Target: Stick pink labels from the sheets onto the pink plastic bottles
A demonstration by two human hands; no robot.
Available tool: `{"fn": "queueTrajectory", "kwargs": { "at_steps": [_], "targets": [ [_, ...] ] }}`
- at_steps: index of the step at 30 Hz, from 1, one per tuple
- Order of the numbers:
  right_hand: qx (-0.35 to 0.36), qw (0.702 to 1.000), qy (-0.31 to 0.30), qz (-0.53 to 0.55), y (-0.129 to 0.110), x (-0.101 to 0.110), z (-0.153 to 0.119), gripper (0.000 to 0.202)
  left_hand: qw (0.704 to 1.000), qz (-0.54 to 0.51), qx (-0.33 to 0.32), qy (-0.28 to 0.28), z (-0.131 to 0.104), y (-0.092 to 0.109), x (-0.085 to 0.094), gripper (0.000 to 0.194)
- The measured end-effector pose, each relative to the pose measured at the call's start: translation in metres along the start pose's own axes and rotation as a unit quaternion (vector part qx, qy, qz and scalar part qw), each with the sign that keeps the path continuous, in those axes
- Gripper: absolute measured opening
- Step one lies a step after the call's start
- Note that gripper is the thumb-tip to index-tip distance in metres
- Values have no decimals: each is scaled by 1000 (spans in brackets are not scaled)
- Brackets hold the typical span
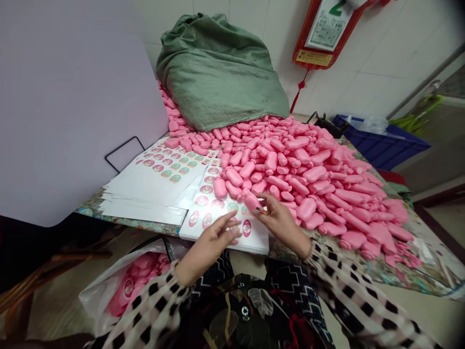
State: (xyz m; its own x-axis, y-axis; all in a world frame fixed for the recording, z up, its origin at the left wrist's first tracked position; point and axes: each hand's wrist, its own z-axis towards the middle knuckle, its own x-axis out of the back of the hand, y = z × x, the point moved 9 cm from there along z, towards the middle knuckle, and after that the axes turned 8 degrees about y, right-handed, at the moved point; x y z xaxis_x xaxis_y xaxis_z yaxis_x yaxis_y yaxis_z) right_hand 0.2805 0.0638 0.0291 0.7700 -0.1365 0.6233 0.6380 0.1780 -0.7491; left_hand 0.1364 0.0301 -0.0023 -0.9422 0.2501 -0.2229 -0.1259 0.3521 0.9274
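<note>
My right hand [279,220] has its fingers around one end of a small pink plastic bottle [251,200] at the near edge of the bottle heap. A small dark item [262,211] shows at those fingers, too small to name. My left hand [214,237] hangs over the sticker sheets with its fingers apart, and nothing shows in it. Beneath both hands lies a stack of white label sheets [189,231] with oval pink and green stickers. An oval pink sticker [246,228] shows on the top sheet between my hands.
A large heap of pink bottles [319,174] covers the table's right side, spilling from a green sack [221,72]. More sticker sheets [145,194] lie left, beside a pale upright panel [72,97]. A plastic bag of labelled bottles [123,286] stands below. A blue crate [385,145] sits behind.
</note>
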Motion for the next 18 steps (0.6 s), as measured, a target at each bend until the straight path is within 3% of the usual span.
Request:
{"fn": "queueTrajectory", "kwargs": {
  "at_steps": [2, 3, 6, 8, 10, 13, 15, 18],
  "targets": [
    [-62, 976, -39, 207, -7, -19, -19, 31, 994, -111, -13, 9, 8, 4, -15, 44],
    [-78, 962, -56, 257, -11, -27, -29, 29, 988, -152, -14, 12, 11, 4, -20, 40],
    [-87, 970, -50, 222, -5, -27, -44, 32, 985, -168, -1, 38, 14, -4, -18, 30],
    [-87, 992, -11, 91, 13, -11, -44, 34, 995, -69, -13, 75, 13, -4, -4, 29],
    [-72, 996, 15, -44, 28, 4, -40, 30, 986, 114, -62, 109, 10, 5, 12, 25],
    [-39, 984, 16, -173, 35, 8, -33, 28, 898, 400, -162, 91, 7, 21, 9, 18],
    [-25, 973, 9, -228, 31, 4, -31, 25, 843, 501, -185, 63, 8, 20, 2, 22],
    [-1, 957, -4, -289, 21, -6, -29, 22, 821, 542, -170, 48, 14, 10, -2, 33]
  ]
}}
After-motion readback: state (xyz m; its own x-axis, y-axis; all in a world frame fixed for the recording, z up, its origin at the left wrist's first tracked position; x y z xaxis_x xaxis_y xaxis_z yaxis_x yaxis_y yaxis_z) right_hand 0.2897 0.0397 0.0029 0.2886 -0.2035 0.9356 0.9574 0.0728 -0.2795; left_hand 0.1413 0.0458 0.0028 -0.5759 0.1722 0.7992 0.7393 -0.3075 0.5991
